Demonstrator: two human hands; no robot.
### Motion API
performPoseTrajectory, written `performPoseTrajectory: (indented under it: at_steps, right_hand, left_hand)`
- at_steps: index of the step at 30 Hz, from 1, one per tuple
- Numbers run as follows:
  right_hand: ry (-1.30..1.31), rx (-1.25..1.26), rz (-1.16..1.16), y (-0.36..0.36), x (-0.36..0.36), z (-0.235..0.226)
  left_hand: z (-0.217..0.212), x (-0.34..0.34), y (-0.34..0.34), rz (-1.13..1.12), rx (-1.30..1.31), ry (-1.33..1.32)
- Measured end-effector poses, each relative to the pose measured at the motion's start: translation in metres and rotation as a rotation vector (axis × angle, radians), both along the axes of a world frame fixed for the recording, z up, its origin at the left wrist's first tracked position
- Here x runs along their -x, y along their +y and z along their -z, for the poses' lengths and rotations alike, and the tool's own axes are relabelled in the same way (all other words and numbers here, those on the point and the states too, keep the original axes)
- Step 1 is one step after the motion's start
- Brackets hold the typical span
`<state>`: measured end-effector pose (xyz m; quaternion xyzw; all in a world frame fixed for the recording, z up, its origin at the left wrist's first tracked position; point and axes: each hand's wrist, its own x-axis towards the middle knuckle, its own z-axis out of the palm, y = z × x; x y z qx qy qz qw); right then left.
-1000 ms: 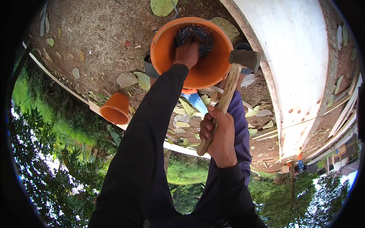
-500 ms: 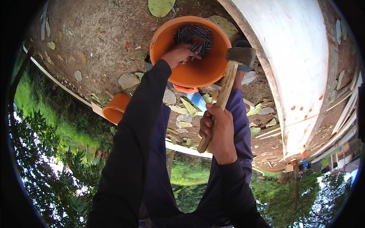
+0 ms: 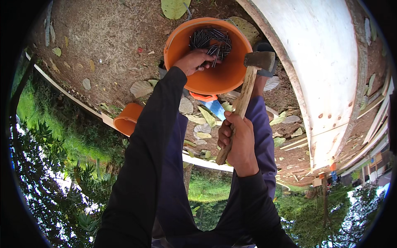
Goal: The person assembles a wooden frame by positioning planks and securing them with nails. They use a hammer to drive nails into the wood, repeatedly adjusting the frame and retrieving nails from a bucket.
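An orange bucket (image 3: 202, 84) stands tilted toward me on the ground, with a pile of long dark nails (image 3: 204, 38) inside. My left hand (image 3: 194, 62) reaches over its near-left rim, fingers curled around a few nails at the pile's edge; part of the fingers is hidden. In my right hand (image 3: 240, 144) is a hatchet (image 3: 249, 84), gripped low on its rough wooden handle. Its dark metal head points up, beside the bucket's right rim.
A long pale wooden board (image 3: 318, 53) lies to the right. At the left sits a smaller orange container (image 3: 127, 119) near a wooden edge strip. Under the bucket's near side lies a saw (image 3: 214, 108) with an orange handle. Dry leaves (image 3: 141, 89) litter the soil.
My left hand has shifted slightly among the nails, and some now stand out between its fingers. The hatchet stays nearly still in my right hand.
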<state>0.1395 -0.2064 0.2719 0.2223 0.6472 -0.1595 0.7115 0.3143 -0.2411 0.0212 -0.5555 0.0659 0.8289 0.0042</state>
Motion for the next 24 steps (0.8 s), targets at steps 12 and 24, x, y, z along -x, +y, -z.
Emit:
performPoseTrajectory:
  at_steps: [12,24]
  right_hand:
    - [0.004,-0.006,-0.01,-0.001,-0.001,0.0]
    - [-0.018,-0.009,-0.006,-0.003,0.001,-0.001]
  left_hand:
    - [0.036,-0.012,0.018,-0.004,0.35,-0.371]
    - [0.014,0.03,0.022,0.896,0.969,-0.646]
